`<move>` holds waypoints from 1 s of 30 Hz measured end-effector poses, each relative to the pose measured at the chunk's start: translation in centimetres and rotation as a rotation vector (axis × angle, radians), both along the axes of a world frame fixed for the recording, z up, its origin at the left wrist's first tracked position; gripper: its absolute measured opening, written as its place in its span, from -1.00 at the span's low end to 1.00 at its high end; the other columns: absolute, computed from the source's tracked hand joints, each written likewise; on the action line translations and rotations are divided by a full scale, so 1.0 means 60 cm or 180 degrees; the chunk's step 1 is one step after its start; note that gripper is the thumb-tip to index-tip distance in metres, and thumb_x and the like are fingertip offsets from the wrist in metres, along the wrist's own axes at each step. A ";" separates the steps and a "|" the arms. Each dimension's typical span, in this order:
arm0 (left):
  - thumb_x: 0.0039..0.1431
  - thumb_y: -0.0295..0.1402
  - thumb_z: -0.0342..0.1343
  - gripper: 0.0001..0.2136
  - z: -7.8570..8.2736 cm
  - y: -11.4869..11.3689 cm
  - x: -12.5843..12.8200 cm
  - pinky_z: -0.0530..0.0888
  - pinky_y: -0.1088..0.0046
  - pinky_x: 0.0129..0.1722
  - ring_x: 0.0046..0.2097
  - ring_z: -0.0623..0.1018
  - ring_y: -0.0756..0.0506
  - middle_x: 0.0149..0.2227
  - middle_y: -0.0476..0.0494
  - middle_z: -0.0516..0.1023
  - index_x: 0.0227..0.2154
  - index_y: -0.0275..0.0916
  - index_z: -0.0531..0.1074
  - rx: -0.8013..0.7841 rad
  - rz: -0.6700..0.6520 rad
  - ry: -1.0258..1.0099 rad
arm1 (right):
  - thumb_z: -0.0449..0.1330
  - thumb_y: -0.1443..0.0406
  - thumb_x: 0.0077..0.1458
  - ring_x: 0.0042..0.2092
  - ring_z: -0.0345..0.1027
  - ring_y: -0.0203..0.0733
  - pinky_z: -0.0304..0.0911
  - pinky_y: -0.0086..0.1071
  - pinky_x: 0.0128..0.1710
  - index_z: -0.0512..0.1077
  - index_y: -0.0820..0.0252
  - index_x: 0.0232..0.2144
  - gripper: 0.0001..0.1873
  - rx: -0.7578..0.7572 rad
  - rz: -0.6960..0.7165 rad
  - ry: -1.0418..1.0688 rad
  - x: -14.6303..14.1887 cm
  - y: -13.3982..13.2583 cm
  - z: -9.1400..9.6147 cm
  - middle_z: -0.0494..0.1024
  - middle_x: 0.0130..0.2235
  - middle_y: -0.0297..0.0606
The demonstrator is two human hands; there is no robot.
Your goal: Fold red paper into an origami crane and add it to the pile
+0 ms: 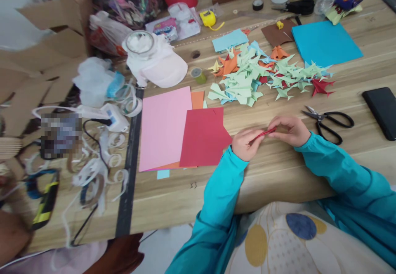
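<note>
Two hands meet on one folded red paper piece (266,133), a narrow strip held over the table (278,175) near its front edge. My left hand (246,144) has its grip closed on the strip's lower left end, and my right hand (289,129) pinches the upper right end, so both grips are clamped on the paper. Just left of the left hand lies a red sheet (202,140), overlapping a pink sheet (163,127). Black-handled scissors (329,123) lie just right of the right hand, blades toward it, and a black phone (382,111) sits farther right. Beyond the hands I see a pile of folded paper figures (256,80), mostly pale green with orange, blue and dark red among them, and a blue sheet (324,43) behind it.
</note>
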State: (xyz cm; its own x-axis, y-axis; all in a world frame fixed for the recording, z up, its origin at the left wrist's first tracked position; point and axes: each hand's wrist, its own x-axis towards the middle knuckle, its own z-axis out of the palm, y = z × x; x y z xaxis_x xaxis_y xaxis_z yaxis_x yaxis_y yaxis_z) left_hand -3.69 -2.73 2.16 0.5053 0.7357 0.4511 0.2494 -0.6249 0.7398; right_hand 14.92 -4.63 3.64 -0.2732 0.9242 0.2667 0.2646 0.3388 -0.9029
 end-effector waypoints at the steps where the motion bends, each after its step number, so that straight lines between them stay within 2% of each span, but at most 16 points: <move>1: 0.07 -0.39 0.05 -0.85 -0.001 0.000 0.000 0.49 0.42 -0.29 -0.31 0.53 -0.04 -0.33 -0.17 0.56 -0.33 -0.26 0.48 0.0032 -0.0043 0.0020 | 0.21 0.19 -0.06 -0.35 0.36 -0.26 0.30 -0.38 -0.32 0.42 0.21 -0.38 -0.79 0.0048 0.0040 -0.0057 -0.002 0.000 -0.001 0.47 -0.40 -0.21; 6: 0.06 -0.39 0.05 -0.87 -0.008 0.001 0.001 0.47 0.45 -0.38 -0.40 0.52 -0.02 -0.43 -0.13 0.56 -0.37 -0.27 0.49 0.0258 -0.0036 0.0112 | 0.18 0.24 -0.01 -0.38 0.35 -0.29 0.28 -0.41 -0.37 0.44 0.20 -0.40 -0.86 0.0344 0.0154 -0.0207 -0.008 -0.001 -0.008 0.48 -0.43 -0.23; 14: 0.07 -0.35 0.05 -0.86 -0.008 -0.004 0.003 0.46 0.45 -0.38 -0.41 0.53 -0.03 -0.43 -0.12 0.57 -0.40 -0.25 0.49 0.0438 0.0149 0.0251 | 0.18 0.30 -0.01 -0.42 0.33 -0.31 0.25 -0.44 -0.42 0.41 0.23 -0.47 -0.91 0.0313 0.0263 -0.0121 -0.007 -0.001 -0.010 0.45 -0.48 -0.25; 21: 0.11 -0.36 -0.01 -0.83 -0.006 -0.001 0.000 0.43 0.46 -0.38 -0.42 0.52 -0.01 -0.46 -0.10 0.56 -0.39 -0.27 0.47 0.0524 -0.0192 0.0408 | 0.17 0.30 0.01 -0.44 0.30 -0.34 0.23 -0.45 -0.44 0.38 0.25 -0.50 -0.88 0.0194 0.0471 0.0007 -0.005 -0.001 -0.012 0.42 -0.49 -0.27; 30: 0.04 -0.35 0.07 -0.81 0.002 -0.005 0.001 0.46 0.39 -0.26 -0.28 0.53 -0.07 -0.31 -0.19 0.56 -0.29 -0.29 0.46 0.0265 -0.0063 0.0202 | 0.16 0.28 0.02 -0.41 0.33 -0.31 0.25 -0.43 -0.41 0.41 0.23 -0.45 -0.89 0.0375 0.0217 -0.0098 -0.007 -0.001 -0.007 0.44 -0.46 -0.24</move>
